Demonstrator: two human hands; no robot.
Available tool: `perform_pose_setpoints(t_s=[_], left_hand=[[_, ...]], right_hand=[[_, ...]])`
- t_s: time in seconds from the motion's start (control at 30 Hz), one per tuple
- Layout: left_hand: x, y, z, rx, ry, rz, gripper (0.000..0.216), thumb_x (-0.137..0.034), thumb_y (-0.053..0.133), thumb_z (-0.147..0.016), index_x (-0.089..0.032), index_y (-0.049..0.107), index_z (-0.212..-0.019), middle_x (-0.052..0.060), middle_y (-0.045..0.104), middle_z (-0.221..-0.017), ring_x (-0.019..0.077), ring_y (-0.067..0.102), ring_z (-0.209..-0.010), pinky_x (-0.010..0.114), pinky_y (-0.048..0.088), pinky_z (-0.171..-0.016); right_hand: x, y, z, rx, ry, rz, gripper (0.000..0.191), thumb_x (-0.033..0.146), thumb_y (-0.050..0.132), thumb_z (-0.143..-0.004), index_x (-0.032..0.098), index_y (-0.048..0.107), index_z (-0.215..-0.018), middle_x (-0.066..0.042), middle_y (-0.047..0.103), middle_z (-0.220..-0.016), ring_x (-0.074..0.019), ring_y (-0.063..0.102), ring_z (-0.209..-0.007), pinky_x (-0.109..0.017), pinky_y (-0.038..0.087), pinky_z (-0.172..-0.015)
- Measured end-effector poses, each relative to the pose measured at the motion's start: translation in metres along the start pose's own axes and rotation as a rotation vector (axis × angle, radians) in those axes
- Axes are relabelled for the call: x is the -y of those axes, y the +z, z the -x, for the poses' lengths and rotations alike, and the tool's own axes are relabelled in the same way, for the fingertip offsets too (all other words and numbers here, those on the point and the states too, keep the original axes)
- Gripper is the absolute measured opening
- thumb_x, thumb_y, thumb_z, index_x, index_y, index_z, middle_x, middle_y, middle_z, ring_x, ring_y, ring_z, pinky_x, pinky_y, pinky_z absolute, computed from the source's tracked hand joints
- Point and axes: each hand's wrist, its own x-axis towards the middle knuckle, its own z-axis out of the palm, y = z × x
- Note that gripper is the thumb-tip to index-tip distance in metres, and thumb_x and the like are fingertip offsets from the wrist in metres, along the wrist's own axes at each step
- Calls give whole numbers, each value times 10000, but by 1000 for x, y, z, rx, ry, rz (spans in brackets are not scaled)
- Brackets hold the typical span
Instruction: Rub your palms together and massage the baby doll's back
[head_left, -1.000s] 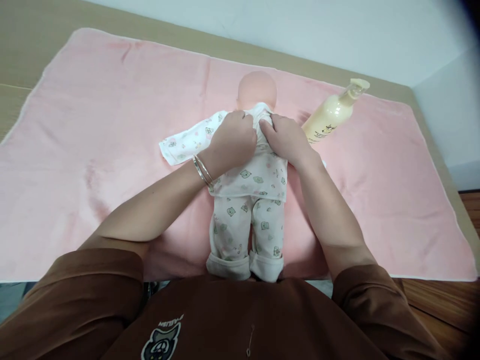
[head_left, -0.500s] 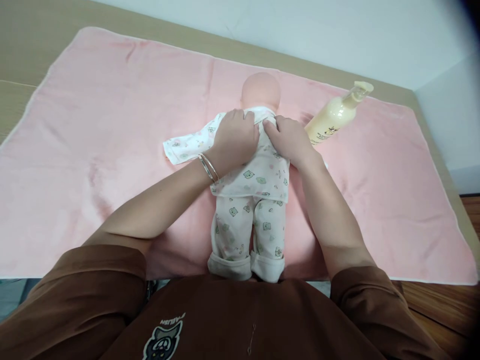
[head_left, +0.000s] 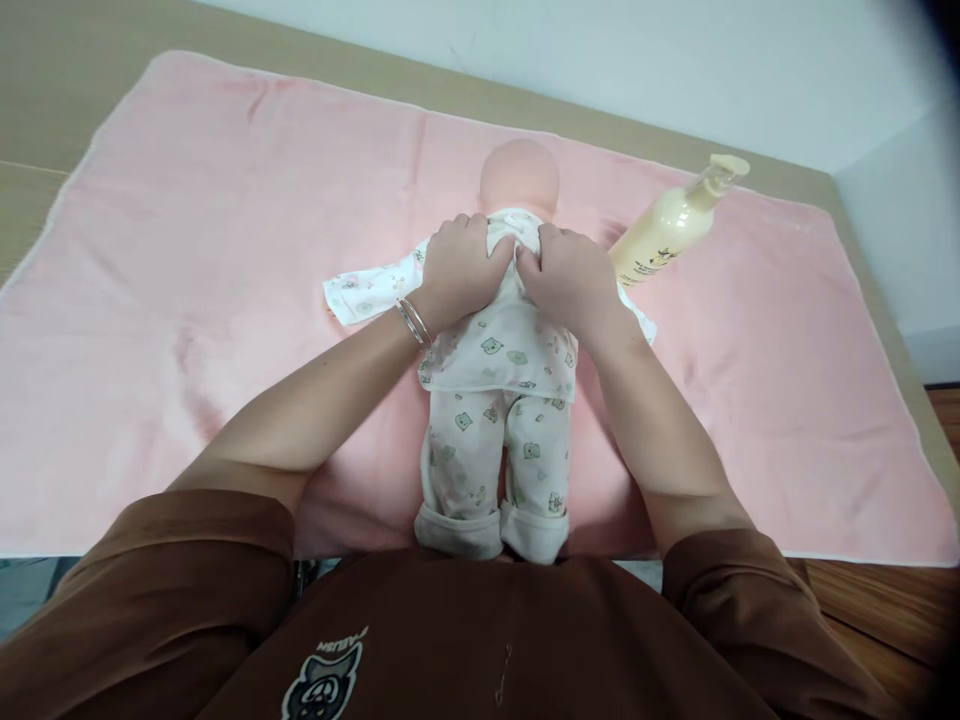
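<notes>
Pale walls (head_left: 637, 70) rise behind a light wood table (head_left: 67, 120), much of it covered by a pink cloth (head_left: 225, 200). Both forearms reach forward and slant inward, bringing the left hand (head_left: 463, 265) and right hand (head_left: 576, 275) side by side, backs up, onto the upper back area of a dressed doll (head_left: 499, 362). The fingers (head_left: 466, 225) of each hand lie close together and curl away over the shoulders; the thumbs point at one another across the middle, close together. Their fingertips are hidden — I cannot tell whether they pinch any fabric.

Beyond the fingers lies the doll's head (head_left: 519, 178); nearer than them are its printed trousers (head_left: 487, 450), with turned-up cuffs. One sleeve (head_left: 371, 290) stretches out left of the left fingers, while another (head_left: 639, 315) shows right of the right hand, partly covered by the wrist. A cream pump bottle (head_left: 664, 235) is just right of the right fingers — its lower part close behind that hand. Two thin bangles (head_left: 414, 322) circle the left wrist.
</notes>
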Motion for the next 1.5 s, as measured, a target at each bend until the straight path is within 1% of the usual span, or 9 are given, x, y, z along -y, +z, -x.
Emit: perform_pose_setpoints(t_s=[0.2,0.4,0.8,0.93,1.03,1.2,1.3,1.4,1.5], left_hand=[[1,2,1,-25,-17,37,257,-372,491,-999,-176,634,-1083,141,662,-1123,335,595,-1179,470,472,-1098],[-3,-3,2,25,-42,26,289,-366,470,-1014,-146,623,-1122,167,640,-1177,369,575,-1228,505,444,-1131],[-1,-1,1,15,-34,40,282,-373,463,-1014,-166,617,-1127,161,641,-1181,356,570,-1240,497,446,-1132],[-10,-14,16,57,63,-83,355,-355,377,-1035,-109,596,-1170,219,618,-1223,397,557,-1250,542,443,-1106],[-16,-22,30,47,180,-177,342,-267,348,-1018,-79,589,-1171,243,606,-1211,401,553,-1238,545,453,-1085],[-12,-19,24,51,255,-167,258,-134,372,-943,-120,611,-1037,173,620,-1029,355,594,-1141,538,499,-1032],[-8,-18,12,103,184,-132,271,-206,370,-980,-117,619,-1035,174,636,-1031,345,611,-1117,528,508,-1039],[-2,-17,3,131,103,-67,356,-347,362,-1032,-117,630,-1076,174,657,-1049,326,632,-1089,500,510,-1049],[2,-15,2,122,93,-39,386,-395,364,-1047,-113,622,-1103,166,655,-1058,326,630,-1120,500,491,-1072]], right_hand=[[-19,8,-17,61,42,-124,625,596,288,-1026,80,579,-1225,-213,643,-1183,-391,602,-1158,-581,487,-999],[-20,13,-16,42,34,-129,641,595,272,-1034,67,562,-1253,-224,621,-1230,-388,584,-1200,-583,468,-1037],[-21,14,-16,26,40,-130,651,601,280,-1036,61,563,-1265,-216,624,-1230,-385,585,-1215,-574,461,-1063],[-19,12,-15,38,38,-132,669,595,281,-1037,37,569,-1268,-232,624,-1234,-405,585,-1220,-580,472,-1049],[-19,9,-15,60,41,-134,663,588,283,-1040,37,581,-1257,-239,631,-1224,-411,590,-1219,-584,478,-1040],[-19,4,-14,103,24,-111,669,587,259,-1053,43,569,-1287,-228,621,-1254,-393,584,-1236,-574,472,-1069],[-14,0,-8,122,-4,-43,656,540,234,-1071,22,554,-1314,-229,612,-1273,-382,575,-1255,-546,471,-1087],[0,-4,4,94,-37,70,572,400,258,-1081,-30,517,-1354,-255,586,-1335,-383,543,-1311,-516,431,-1152],[9,-4,10,50,-46,135,522,318,290,-1056,-59,513,-1339,-279,571,-1358,-396,524,-1337,-515,420,-1166]])
